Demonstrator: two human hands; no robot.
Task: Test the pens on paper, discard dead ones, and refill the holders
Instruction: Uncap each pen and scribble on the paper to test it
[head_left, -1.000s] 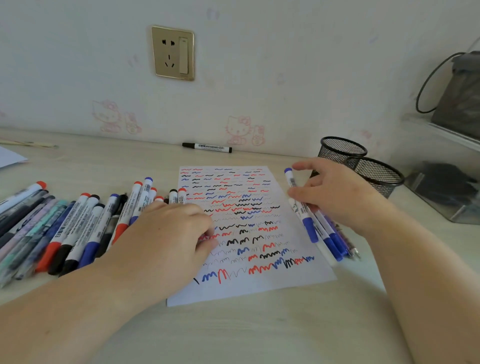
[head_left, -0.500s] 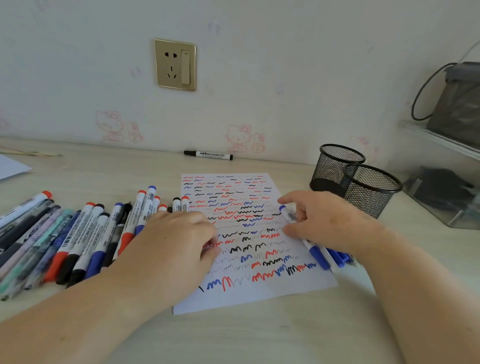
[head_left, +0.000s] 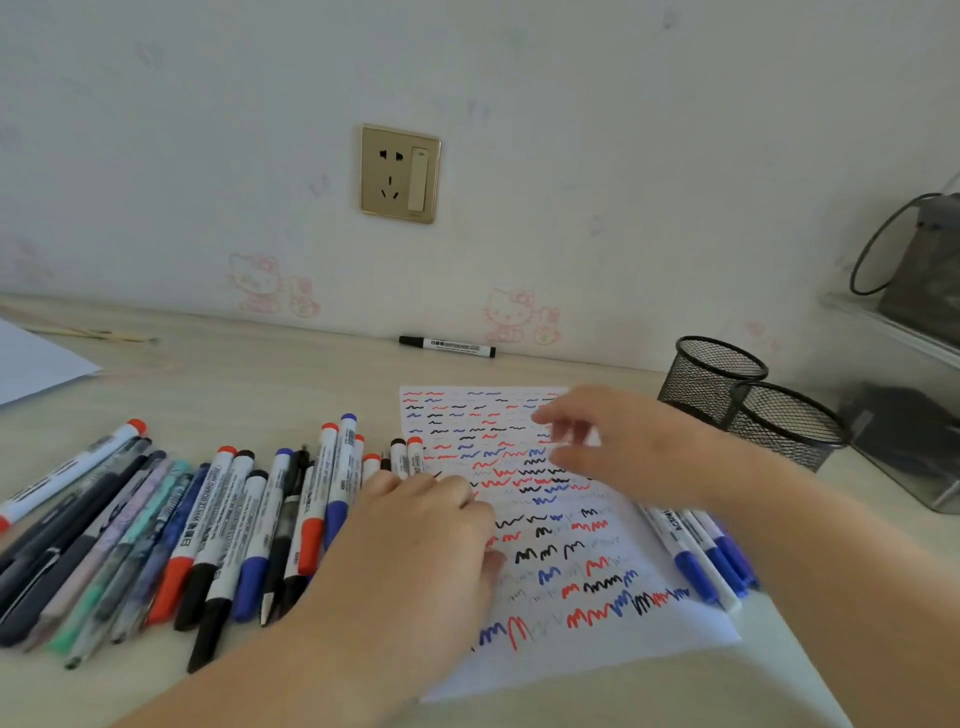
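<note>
Head view: the left hand (head_left: 415, 540) lay knuckles-up on the left edge of the scribbled paper (head_left: 613, 660), fingers curled under, whether gripping anything I could not tell; a row of pens (head_left: 218, 525) lay just left of it; the right hand (head_left: 623, 447), blurred, hovered over the sheet with fingers loosely spread, grasping nothing; blue markers (head_left: 698, 556) lay below its wrist; two mesh holders (head_left: 748, 400) stood to its right.

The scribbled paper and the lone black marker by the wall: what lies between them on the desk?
Nothing: in the head view, only bare desk lies between the paper and the black marker.
</note>
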